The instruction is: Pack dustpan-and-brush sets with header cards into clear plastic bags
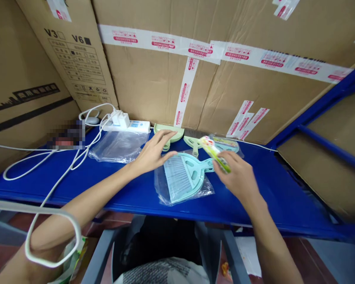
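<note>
On the blue surface [284,185], my spread left hand [153,153] could snag the plastic bag [206,188], dragging the aqua brush-and-dustpan set [180,179]; my right hand [238,173] pinches a printed card [210,148].

I have a narrow printed card [214,152] in my right hand [238,173], white and red at its far end and yellow-green near my fingers; it slants above the blue tabletop, its print blurred. Nearer me, a light-blue hand brush [193,171] lies flat in its matching light-blue dustpan [185,195], pale bristles to my left, handle to my right. Crinkled clear plastic [207,188] spreads around the pair. Just beyond lies a pale-green dustpan [177,137], partly hidden by my left hand [154,154].
</note>
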Available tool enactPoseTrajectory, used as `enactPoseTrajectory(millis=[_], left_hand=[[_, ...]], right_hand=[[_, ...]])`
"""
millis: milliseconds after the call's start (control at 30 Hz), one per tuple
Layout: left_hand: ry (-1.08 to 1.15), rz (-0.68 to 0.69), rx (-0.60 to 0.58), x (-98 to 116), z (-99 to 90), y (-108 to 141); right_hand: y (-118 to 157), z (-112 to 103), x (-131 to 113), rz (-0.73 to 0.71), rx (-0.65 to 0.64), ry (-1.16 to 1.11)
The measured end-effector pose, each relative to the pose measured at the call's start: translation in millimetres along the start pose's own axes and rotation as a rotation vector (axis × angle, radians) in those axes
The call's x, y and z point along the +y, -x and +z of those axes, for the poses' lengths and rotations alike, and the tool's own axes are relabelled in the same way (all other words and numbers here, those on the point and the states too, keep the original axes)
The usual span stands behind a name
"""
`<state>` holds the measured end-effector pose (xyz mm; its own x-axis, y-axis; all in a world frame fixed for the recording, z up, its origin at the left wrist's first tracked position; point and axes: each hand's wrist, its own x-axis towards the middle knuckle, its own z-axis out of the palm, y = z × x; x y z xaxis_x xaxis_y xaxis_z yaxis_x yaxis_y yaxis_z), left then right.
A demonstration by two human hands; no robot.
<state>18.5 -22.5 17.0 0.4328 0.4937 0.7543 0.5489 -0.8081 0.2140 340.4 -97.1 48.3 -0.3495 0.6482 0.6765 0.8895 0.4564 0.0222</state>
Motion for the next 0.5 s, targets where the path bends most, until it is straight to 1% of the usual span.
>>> enactPoseTrajectory(millis=[67,133,200,233,300,367,500], left_hand=[[-0.034,-0.008,0.014,-1.3,-2.2,-0.8],[-0.068,-0.003,0.012,-2.0,-2.4,-0.3],[-0.09,0.003,-0.004,-1.9,-0.3,1.2],[-0.096,0.007,-0.014,-1.7,1.3,2.2],[-0.103,0.02,-0.036,-1.4,4.8,3.9],[-0.108,0.029,-0.057,-1.7,7.7,5.0],[-0.117,0.022,-0.08,-3.2,9.2,5.3]], right_hand=[[26.5,-17.3,9.3,0.181,-0.073,0.112],[52.9,-27.7,11.6,0.304,-0.253,0.261],[71.8,-29.4,6.0,0.377,-0.439,0.358],[76.9,-27.4,1.1,0.399,-0.502,0.389],[78.6,-20.5,-9.5,0.422,-0.547,0.436],[72.4,-13.2,-17.4,0.432,-0.539,0.48],[60.5,-4.3,-19.4,0.439,-0.545,0.509]])
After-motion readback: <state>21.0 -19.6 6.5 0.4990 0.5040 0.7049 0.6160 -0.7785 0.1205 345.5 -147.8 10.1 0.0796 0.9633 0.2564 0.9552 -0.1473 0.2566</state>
